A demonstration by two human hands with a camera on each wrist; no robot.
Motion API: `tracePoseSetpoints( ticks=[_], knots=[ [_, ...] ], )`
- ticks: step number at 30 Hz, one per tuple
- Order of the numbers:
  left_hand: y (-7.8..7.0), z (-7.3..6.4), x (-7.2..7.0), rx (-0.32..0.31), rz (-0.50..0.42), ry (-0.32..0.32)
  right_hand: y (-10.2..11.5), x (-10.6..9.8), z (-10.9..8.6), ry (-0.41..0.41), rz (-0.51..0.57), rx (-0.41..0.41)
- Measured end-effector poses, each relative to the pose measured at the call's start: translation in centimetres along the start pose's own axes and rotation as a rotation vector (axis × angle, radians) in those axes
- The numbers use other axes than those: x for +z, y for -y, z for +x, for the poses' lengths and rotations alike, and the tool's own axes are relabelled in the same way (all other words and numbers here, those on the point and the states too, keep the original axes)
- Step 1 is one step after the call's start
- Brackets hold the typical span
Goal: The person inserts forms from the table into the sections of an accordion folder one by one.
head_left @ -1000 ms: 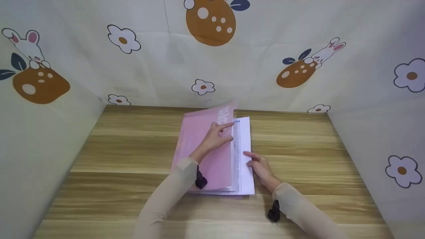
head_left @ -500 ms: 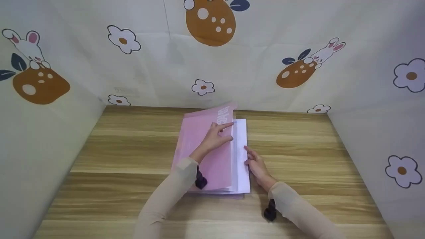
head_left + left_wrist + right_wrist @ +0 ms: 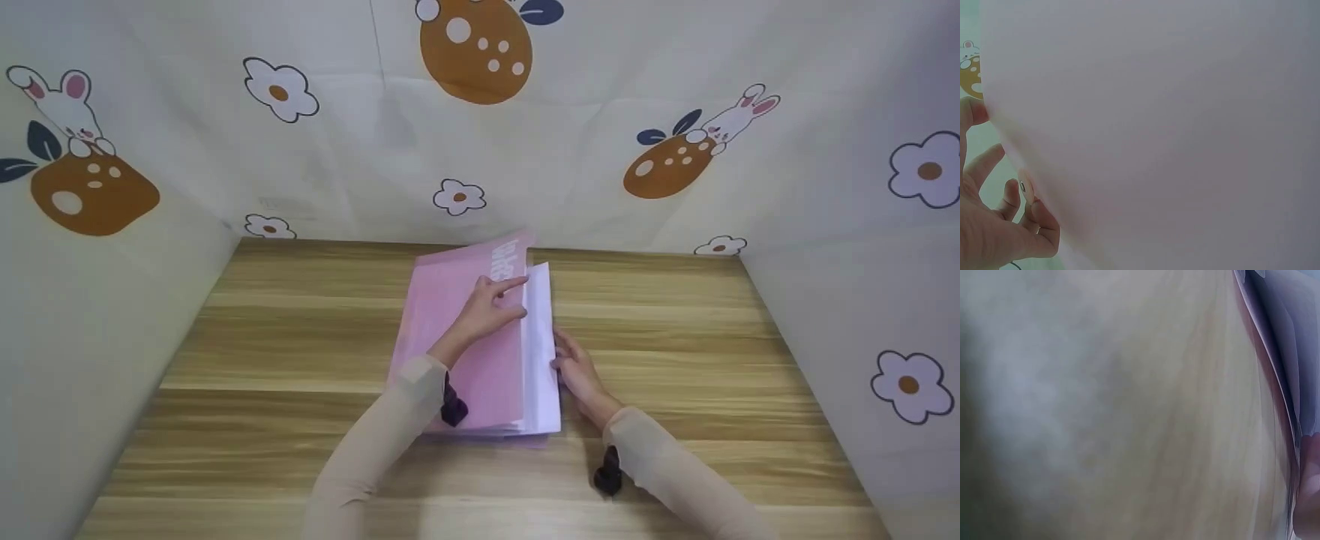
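Note:
A pink folder (image 3: 465, 345) with white lettering near its top right corner lies on the wooden table, its cover partly lifted along the right side. My left hand (image 3: 480, 315) reaches over the cover and holds its right edge. In the left wrist view, that hand's fingertips are at the edge of the cover, which fills most of the picture. White paper (image 3: 544, 352) sticks out from under the cover on the right. My right hand (image 3: 583, 375) pinches the paper's right edge, thumb on top. Only part of this hand shows at the right border of the right wrist view.
The wood-grain table (image 3: 675, 322) extends on both sides of the folder. Pale cloth walls (image 3: 360, 150) printed with rabbits, oranges and flowers enclose the back and sides. A dark strap end (image 3: 454, 409) hangs at the left wrist, and another dark strap end (image 3: 609, 476) at the right.
My right hand has moved left, taking the white paper further under the pink cover, so a narrower strip shows. The printed strip beside it is now covered. My left hand stays in place.

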State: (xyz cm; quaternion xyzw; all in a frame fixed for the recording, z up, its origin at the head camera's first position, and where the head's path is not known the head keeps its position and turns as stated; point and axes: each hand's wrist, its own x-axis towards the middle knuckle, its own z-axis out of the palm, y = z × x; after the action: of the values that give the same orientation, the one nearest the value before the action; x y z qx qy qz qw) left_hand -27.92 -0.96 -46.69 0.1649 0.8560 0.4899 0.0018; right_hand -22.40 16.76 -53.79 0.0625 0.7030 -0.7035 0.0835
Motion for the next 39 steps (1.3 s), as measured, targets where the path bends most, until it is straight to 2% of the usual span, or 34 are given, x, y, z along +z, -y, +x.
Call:
tracePoseSetpoints(
  ticks=[8, 12, 20, 27, 35, 39],
  knots=[
    [0.0, 0.0, 0.0, 0.008, 0.007, -0.001, -0.3, 0.2, 0.3, 0.08, 0.04, -0.016],
    [0.1, 0.1, 0.1, 0.002, 0.005, -0.001, -0.4, 0.2, 0.4, 0.091, 0.059, -0.039],
    [0.2, 0.1, 0.1, -0.001, -0.002, 0.001, -0.4, -0.4, -0.8, 0.091, -0.012, -0.032],
    [0.0, 0.1, 0.1, -0.023, -0.017, 0.01, 0.0, -1.0, -2.5, 0.182, -0.094, 0.005],
    [0.0, 0.1, 0.1, -0.021, -0.025, 0.015, -0.2, -1.5, -2.9, 0.255, -0.07, -0.005],
    [0.0, 0.0, 0.1, -0.017, -0.023, 0.011, -0.3, -1.2, -2.7, 0.252, -0.071, -0.013]
  ],
)
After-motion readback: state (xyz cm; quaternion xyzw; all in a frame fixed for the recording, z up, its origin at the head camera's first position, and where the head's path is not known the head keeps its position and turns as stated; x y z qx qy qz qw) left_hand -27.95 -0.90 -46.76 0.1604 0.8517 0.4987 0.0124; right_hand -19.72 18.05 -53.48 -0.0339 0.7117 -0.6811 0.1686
